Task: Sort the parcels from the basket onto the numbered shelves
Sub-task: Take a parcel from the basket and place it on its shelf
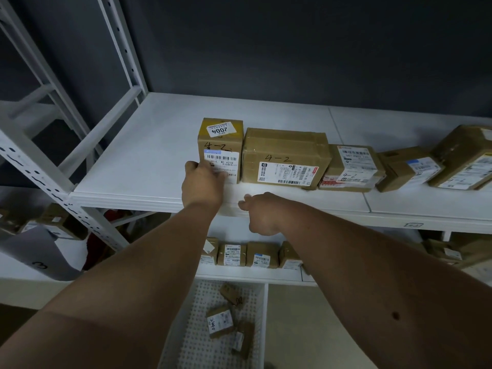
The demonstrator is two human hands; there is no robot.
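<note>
On the upper white shelf (149,155), at the left end of a row of brown parcels, the tall upright parcel (220,147) marked "4-2" and stickered "2004" is standing just beside the wide parcel (285,158), also marked "4-2". The person's left hand (203,182) is pressing against the lower front-left of the tall parcel, fingers lying over its label; whether they are curling round the corner cannot be told. The right hand (259,211) is hanging loosely curled below the shelf's front lip, grasping nothing.

Risks, as judged:
- The tall parcel is sitting near the front edge and is narrow for its height; a push applied low down is likely to tip it rather than slide it, and a careless withdrawal could be dragging it forward off the lip.
- A fall would be heading toward the lower shelf parcels (239,255) or the white perforated basket (202,310) beneath.
- Sideways pressure could be nudging the wide parcel and the smaller parcels (351,166) leaning to its right.

Room for moving:
- Bare shelf is lying open to the left of the tall parcel and behind the whole row, toward the dark wall.
- The slanted white upright (37,166) is bounding the left side.
- Loose parcels (221,322) are waiting in the basket, so sorting is appearing unfinished.
</note>
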